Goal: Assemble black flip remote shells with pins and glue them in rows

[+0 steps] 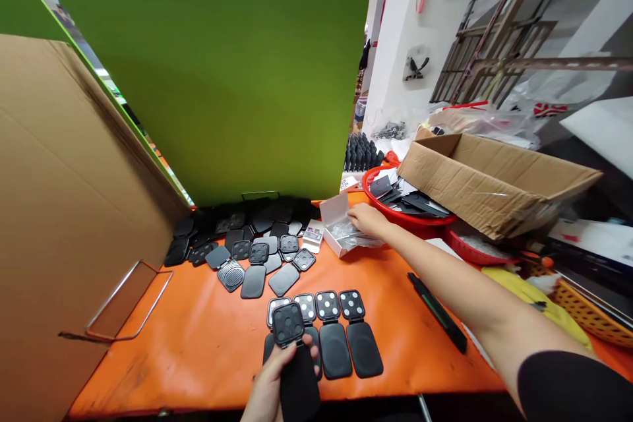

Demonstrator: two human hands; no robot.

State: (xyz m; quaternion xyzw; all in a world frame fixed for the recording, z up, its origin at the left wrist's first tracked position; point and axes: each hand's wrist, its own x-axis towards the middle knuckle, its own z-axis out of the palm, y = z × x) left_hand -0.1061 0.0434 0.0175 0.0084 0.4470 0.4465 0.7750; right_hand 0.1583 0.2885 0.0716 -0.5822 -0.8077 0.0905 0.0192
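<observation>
My left hand [270,382] is closed around a black hinged phone holder-like piece [299,376], whose square head with round recesses points up. Behind it, several similar black pieces [337,349] lie in a row on the orange table, with pale dots on their square heads. My right hand [366,219] reaches into a small open white box [339,245] that holds clear plastic bits [353,236]. Its fingers are curled, and what they pinch, if anything, is too small to make out. A loose heap of black hinged pieces [254,280] spreads left of the box.
Green panels [222,92] and a cardboard sheet [74,211] wall in the back and left. A metal wire frame [148,303] stands at the left. To the right are a black box cutter [438,313], a red basin [420,217], a cardboard box [475,191] and a yellow cloth [534,303].
</observation>
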